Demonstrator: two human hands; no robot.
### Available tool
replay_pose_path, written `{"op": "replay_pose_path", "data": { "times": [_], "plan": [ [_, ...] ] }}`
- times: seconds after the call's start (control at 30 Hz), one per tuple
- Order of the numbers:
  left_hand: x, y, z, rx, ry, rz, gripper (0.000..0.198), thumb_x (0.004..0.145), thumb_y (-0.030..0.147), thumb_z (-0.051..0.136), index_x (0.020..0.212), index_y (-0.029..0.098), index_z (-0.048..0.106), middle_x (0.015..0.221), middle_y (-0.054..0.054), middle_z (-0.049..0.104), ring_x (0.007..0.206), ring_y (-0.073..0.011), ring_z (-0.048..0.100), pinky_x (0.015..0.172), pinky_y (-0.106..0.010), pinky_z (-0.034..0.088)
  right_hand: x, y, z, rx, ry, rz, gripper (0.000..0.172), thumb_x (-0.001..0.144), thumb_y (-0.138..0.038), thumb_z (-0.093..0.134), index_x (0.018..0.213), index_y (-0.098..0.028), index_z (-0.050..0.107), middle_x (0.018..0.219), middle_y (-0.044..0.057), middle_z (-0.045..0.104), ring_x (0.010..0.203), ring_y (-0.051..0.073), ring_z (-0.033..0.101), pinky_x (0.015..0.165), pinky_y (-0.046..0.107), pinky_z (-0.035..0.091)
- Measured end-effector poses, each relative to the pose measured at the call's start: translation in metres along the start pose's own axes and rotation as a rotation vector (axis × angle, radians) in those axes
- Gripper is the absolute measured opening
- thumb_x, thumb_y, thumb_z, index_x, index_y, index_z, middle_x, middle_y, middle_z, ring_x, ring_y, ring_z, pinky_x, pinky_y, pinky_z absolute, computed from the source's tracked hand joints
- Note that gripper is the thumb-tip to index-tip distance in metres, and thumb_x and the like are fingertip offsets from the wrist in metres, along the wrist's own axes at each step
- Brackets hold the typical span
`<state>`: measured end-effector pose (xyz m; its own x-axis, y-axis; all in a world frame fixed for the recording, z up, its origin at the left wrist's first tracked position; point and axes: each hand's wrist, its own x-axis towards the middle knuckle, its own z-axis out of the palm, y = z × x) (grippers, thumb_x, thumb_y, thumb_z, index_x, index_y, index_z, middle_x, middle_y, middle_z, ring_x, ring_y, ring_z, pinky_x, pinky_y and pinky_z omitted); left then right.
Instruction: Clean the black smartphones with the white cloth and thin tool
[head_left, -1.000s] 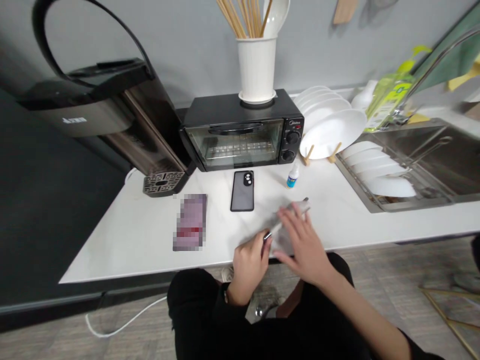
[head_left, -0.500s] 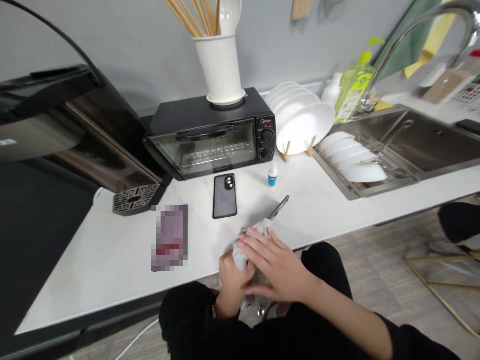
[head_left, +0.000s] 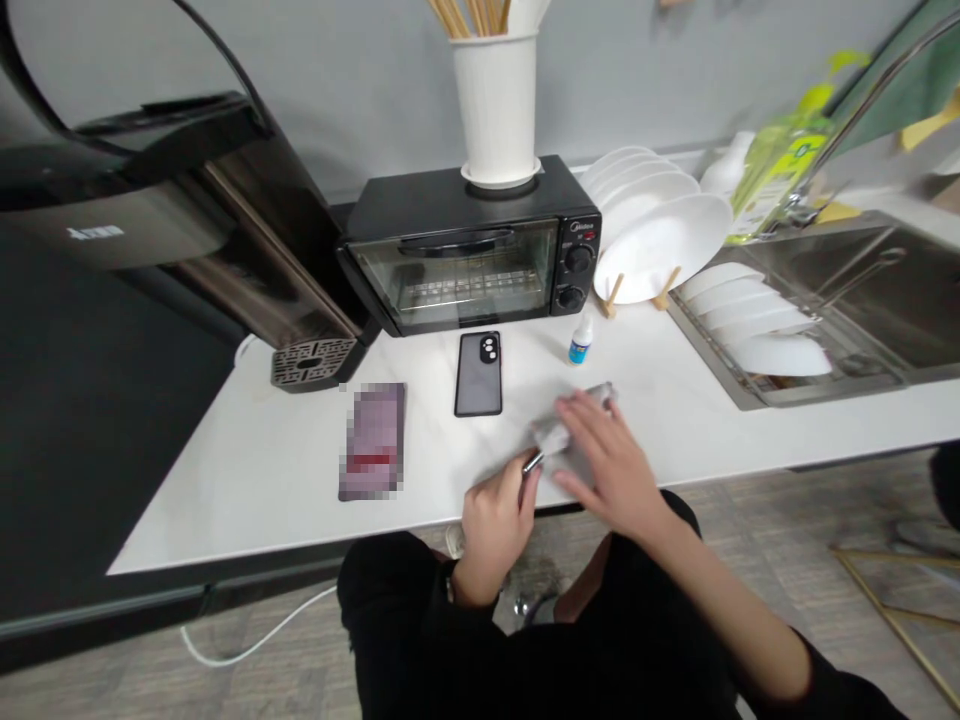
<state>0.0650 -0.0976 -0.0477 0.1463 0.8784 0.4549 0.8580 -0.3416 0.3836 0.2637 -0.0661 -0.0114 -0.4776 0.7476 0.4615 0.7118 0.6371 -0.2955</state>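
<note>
My left hand (head_left: pixel 496 520) is closed round the near end of a thin dark metallic object (head_left: pixel 533 462) at the counter's front edge. A pale crumpled cloth (head_left: pixel 553 437) covers the rest of that object. Over the cloth lies my right hand (head_left: pixel 611 460), its fingers bent onto it and pressing it, thumb apart. Behind them on the white counter (head_left: pixel 262 500) are a grey phone case with a black rim (head_left: pixel 478 380) and a small white bottle with a blue label (head_left: pixel 580 340). A blurred-out purple flat object (head_left: pixel 375 440) lies to the left.
A black toaster oven (head_left: pixel 465 275) carries a white utensil holder (head_left: pixel 496 110). At the left stands a dark drink machine (head_left: pixel 247 240). White plates (head_left: pixel 664 245) stand in a rack, right of the oven, beside a sink (head_left: pixel 885 300) with bowls (head_left: pixel 780 352) and a green soap bottle (head_left: pixel 784 165).
The view has shifted left. My right hand and the cloth have slid toward the object's far end, away from my left hand, uncovering its near end and covering its far tip.
</note>
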Motion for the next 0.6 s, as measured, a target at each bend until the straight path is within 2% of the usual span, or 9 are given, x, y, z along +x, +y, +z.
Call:
{"op": "replay_pose_path", "data": {
  "times": [0.07,0.1,0.2,0.27,0.3,0.4,0.43,0.47,0.6],
  "plan": [
    [0.003,0.003,-0.003,-0.03,0.023,0.03,0.023,0.107,0.03,0.054,0.12,0.019,0.07,0.086,-0.006,0.081,0.066,-0.0165,0.075,0.061,-0.024,0.054,0.003,0.007,0.0,-0.026,0.063,0.114,0.082,0.106,-0.06,0.047,0.169,-0.015,0.021,0.166,0.019,0.044,0.162,0.037,0.024,0.128,0.068,0.023],
    [0.003,0.003,-0.004,-0.031,0.038,0.034,0.022,0.107,0.029,0.054,0.119,0.019,0.07,0.083,-0.005,0.081,0.064,-0.0163,0.075,0.059,-0.023,0.053,0.003,0.004,0.001,-0.017,0.046,0.091,0.084,0.105,-0.062,0.047,0.169,-0.013,0.022,0.166,0.02,0.044,0.163,0.038,0.022,0.127,0.068,0.024],
    [0.0,-0.002,-0.001,-0.022,0.074,0.043,0.023,0.105,0.024,0.052,0.099,0.019,0.073,0.069,-0.004,0.076,0.057,-0.0173,0.072,0.054,-0.025,0.052,-0.001,-0.017,0.006,0.055,-0.128,-0.185,0.094,0.101,-0.073,0.046,0.168,-0.011,0.024,0.166,0.018,0.045,0.163,0.034,0.023,0.13,0.059,0.024],
    [-0.001,-0.004,0.001,-0.022,0.081,0.05,0.028,0.104,0.023,0.05,0.088,0.019,0.072,0.063,-0.003,0.073,0.054,-0.018,0.07,0.052,-0.025,0.051,-0.002,-0.022,0.007,0.076,-0.171,-0.283,0.092,0.102,-0.073,0.045,0.169,-0.013,0.024,0.165,0.015,0.048,0.161,0.031,0.03,0.132,0.055,0.021],
    [-0.001,-0.004,0.001,-0.023,0.075,0.048,0.028,0.105,0.025,0.05,0.089,0.019,0.072,0.064,-0.003,0.074,0.055,-0.018,0.071,0.053,-0.026,0.052,-0.001,-0.018,0.006,0.067,-0.14,-0.246,0.089,0.103,-0.071,0.045,0.169,-0.015,0.024,0.164,0.015,0.049,0.159,0.031,0.033,0.132,0.057,0.019],
    [0.002,-0.001,-0.002,-0.049,0.042,0.038,0.022,0.107,0.03,0.053,0.112,0.02,0.072,0.083,-0.005,0.081,0.066,-0.0175,0.076,0.06,-0.024,0.054,0.005,0.003,0.002,0.007,0.064,0.055,0.08,0.106,-0.064,0.043,0.167,-0.015,0.027,0.161,0.019,0.051,0.157,0.036,0.037,0.129,0.065,0.02],
    [0.003,0.0,-0.003,-0.056,0.033,0.028,0.023,0.107,0.031,0.054,0.119,0.02,0.07,0.089,-0.006,0.082,0.069,-0.0174,0.077,0.062,-0.024,0.055,0.006,0.005,0.001,0.003,0.096,0.116,0.079,0.106,-0.064,0.042,0.166,-0.014,0.029,0.16,0.021,0.051,0.157,0.037,0.037,0.128,0.066,0.021],
    [0.003,0.0,-0.003,-0.055,0.026,0.023,0.023,0.107,0.031,0.054,0.121,0.021,0.07,0.088,-0.005,0.082,0.069,-0.0174,0.077,0.062,-0.024,0.055,0.007,0.004,0.0,0.014,0.091,0.117,0.08,0.106,-0.065,0.042,0.165,-0.013,0.031,0.159,0.021,0.051,0.157,0.038,0.036,0.129,0.066,0.021],
    [0.002,-0.007,-0.002,0.022,0.025,0.049,0.025,0.105,0.029,0.051,0.105,0.02,0.075,0.072,-0.005,0.077,0.057,-0.0197,0.072,0.055,-0.027,0.053,0.005,-0.02,0.002,0.114,-0.122,-0.234,0.092,0.1,-0.077,0.043,0.164,-0.011,0.033,0.163,0.016,0.05,0.159,0.03,0.033,0.133,0.053,0.02]
  ]
}}
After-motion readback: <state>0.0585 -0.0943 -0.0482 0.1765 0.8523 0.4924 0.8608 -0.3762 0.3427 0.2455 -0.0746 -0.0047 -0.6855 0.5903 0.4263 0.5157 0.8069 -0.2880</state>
